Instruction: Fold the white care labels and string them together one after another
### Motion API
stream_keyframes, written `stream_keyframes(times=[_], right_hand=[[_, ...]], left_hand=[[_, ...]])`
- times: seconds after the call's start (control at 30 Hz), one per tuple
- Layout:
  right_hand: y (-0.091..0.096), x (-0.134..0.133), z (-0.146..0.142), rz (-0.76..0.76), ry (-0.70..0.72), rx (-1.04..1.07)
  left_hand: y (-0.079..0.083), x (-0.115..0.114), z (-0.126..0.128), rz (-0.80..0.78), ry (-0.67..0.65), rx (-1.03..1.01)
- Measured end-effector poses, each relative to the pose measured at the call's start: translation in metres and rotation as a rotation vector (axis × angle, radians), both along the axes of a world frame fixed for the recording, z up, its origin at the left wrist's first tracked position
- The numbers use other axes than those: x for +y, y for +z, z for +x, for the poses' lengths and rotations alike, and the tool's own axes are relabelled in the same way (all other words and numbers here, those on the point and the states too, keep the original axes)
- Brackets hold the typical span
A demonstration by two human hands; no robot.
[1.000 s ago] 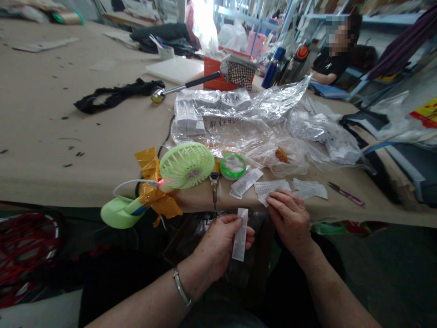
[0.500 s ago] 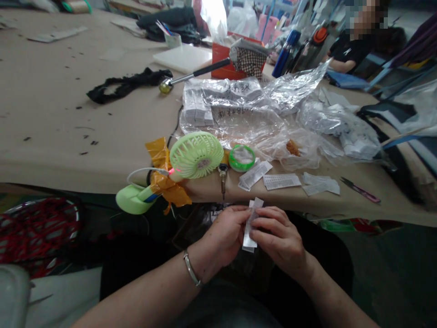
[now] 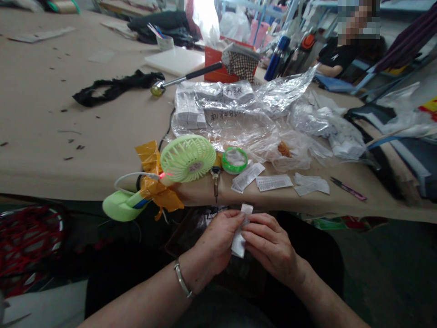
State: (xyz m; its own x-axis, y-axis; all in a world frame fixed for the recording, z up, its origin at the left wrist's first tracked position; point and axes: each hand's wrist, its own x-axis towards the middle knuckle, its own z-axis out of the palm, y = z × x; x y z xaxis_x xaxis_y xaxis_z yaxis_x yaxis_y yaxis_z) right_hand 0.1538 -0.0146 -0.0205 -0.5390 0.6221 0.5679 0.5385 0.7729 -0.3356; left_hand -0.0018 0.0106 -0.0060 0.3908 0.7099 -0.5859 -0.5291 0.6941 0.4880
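Note:
Just off the table's front edge, my left hand (image 3: 218, 239) pinches a small stack of white printed labels (image 3: 239, 243) between thumb and fingers. My right hand (image 3: 273, 246) closes its fingers on the other side of the same labels. The strips stand lengthwise between both hands, their lower end sticking out below the fingers. On the table just beyond lie more labels: one bundle (image 3: 248, 176), a single flat stack (image 3: 274, 182) and a fanned pair (image 3: 311, 184). A soldering iron (image 3: 215, 182) points its tip over the edge, beside a round green tub (image 3: 234, 160) with white filling.
A light green fan (image 3: 187, 159) is taped at the table edge. Thread snips (image 3: 348, 188) lie to the right. Behind are clear plastic bags (image 3: 239, 123) with paper stacks, a long-handled tool (image 3: 186, 78) and black cloth (image 3: 116, 86). A person (image 3: 336, 57) sits across the table.
The labels between my hands are now squared together more neatly, where before they were crossed. The view has shifted slightly, so the table's things appear further left.

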Motion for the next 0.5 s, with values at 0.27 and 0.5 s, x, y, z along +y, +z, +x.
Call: stream_keyframes(times=[0.27, 0.5], right_hand=[[-0.009, 0.022, 0.089, 0.14, -0.755, -0.233], [-0.008, 0.028, 0.117, 0.125, -0.669, -0.12]], left_hand=[[-0.002, 0.002, -0.001, -0.063, -0.106, 0.205], [-0.002, 0.0, 0.001, -0.062, -0.104, 0.215]])
